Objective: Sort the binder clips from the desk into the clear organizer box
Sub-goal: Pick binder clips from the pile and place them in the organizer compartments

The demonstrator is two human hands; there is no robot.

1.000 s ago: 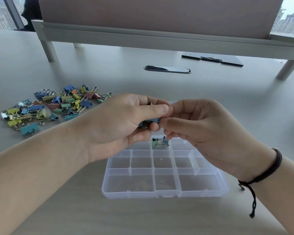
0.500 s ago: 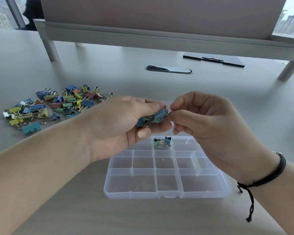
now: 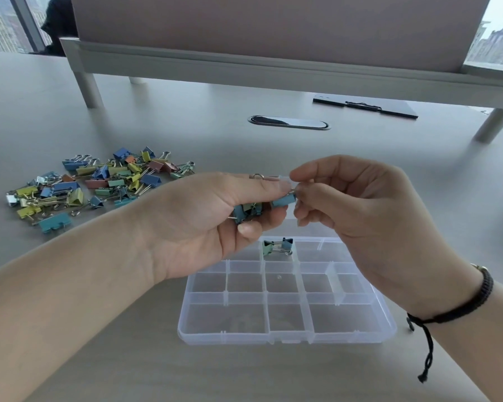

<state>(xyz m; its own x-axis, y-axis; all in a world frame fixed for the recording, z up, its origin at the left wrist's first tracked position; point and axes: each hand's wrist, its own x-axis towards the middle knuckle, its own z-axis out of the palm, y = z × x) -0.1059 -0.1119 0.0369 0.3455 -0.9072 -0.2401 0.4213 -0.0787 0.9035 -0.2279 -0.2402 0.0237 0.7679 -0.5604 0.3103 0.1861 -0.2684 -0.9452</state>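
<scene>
My left hand (image 3: 212, 224) is curled round a small bunch of binder clips (image 3: 248, 211), blue and green, above the far edge of the clear organizer box (image 3: 285, 333). My right hand (image 3: 360, 210) pinches one blue clip (image 3: 283, 201) at my left fingertips, by its wire handle. Two clips (image 3: 278, 246), one green and one blue, lie in a far middle compartment of the box. A pile of coloured binder clips (image 3: 99, 184) is spread on the desk to the left.
The grey desk (image 3: 128, 358) carries a raised monitor shelf (image 3: 273, 74) on legs at the back, an oval cable port (image 3: 288, 122) and a dark clipboard (image 3: 366, 108). A black cord bracelet (image 3: 459, 303) hangs from my right wrist.
My hands have drawn slightly apart. The right fingers have pulled one blue clip out of the bunch in the left hand, toward the right.
</scene>
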